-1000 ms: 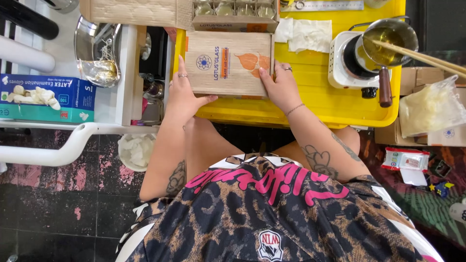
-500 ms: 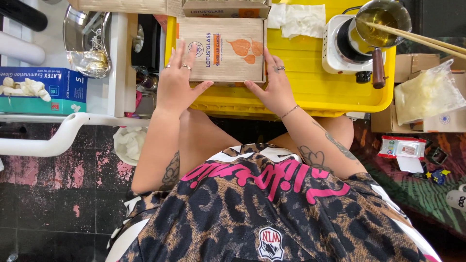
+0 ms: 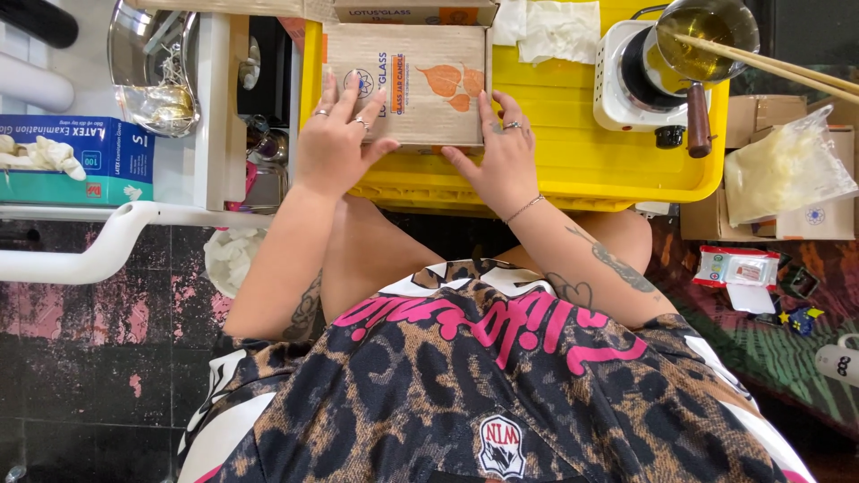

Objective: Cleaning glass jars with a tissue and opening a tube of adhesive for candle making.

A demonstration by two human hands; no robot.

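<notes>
A brown cardboard box point(image 3: 420, 76) with orange leaf prints lies on a yellow tray table point(image 3: 573, 170) in front of me. My left hand point(image 3: 335, 134) rests flat on the box's left part, fingers spread, rings on them. My right hand point(image 3: 501, 152) presses against the box's right near corner, fingers along its edge, a thin bracelet on the wrist. Both hands touch the box; its flap at the far side stands open.
A white hotplate point(image 3: 631, 85) carries a small pot of yellow liquid point(image 3: 702, 40) with chopsticks point(image 3: 778, 72) at the right. Paper towels point(image 3: 555, 27) lie behind. A glove box point(image 3: 67, 161) and metal bowl point(image 3: 152, 63) sit on a white cart at left. Clear bag point(image 3: 783, 165) on cartons at right.
The view has shifted so the box sits higher in frame. My hands slid from the box's near edge onto its top and right side.
</notes>
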